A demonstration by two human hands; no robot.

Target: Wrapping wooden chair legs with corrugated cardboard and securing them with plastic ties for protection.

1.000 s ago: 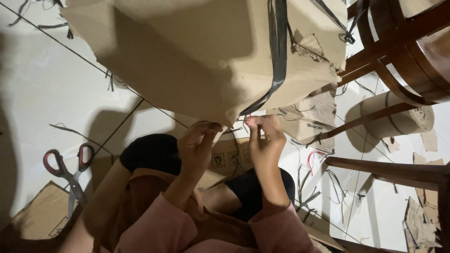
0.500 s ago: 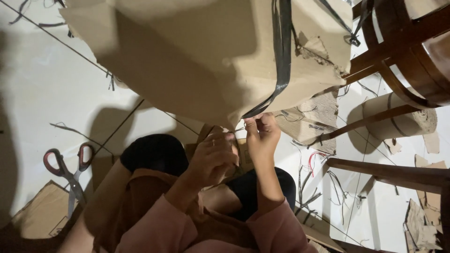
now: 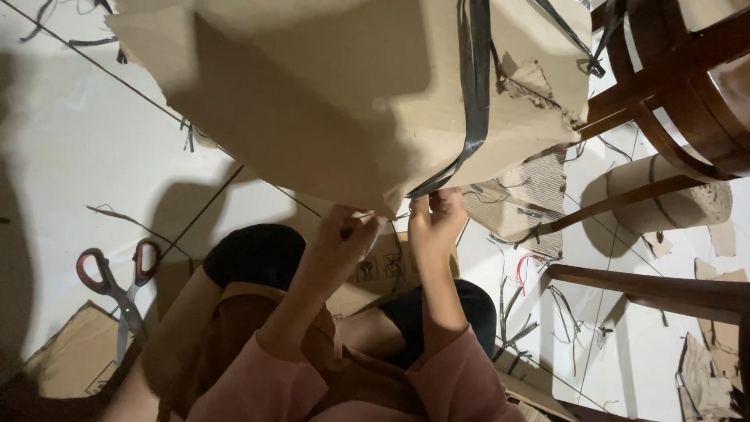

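- Head view: large cardboard sheet (image 3: 336, 94) held up over the lap, its lower corner between both hands.
- Left hand (image 3: 348, 234) has come back up to that corner since half a second ago (it had dipped lower); fingers now pinched on the edge.
- Right hand (image 3: 437, 219) stays pinched where the black strap (image 3: 474, 86) ends, so both grips are set.
- Red-handled scissors (image 3: 117, 281) lie untouched on the floor, left.

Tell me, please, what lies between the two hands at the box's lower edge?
In the head view, a thin strand runs across the small gap between the left hand and the right hand, just under the cardboard box.
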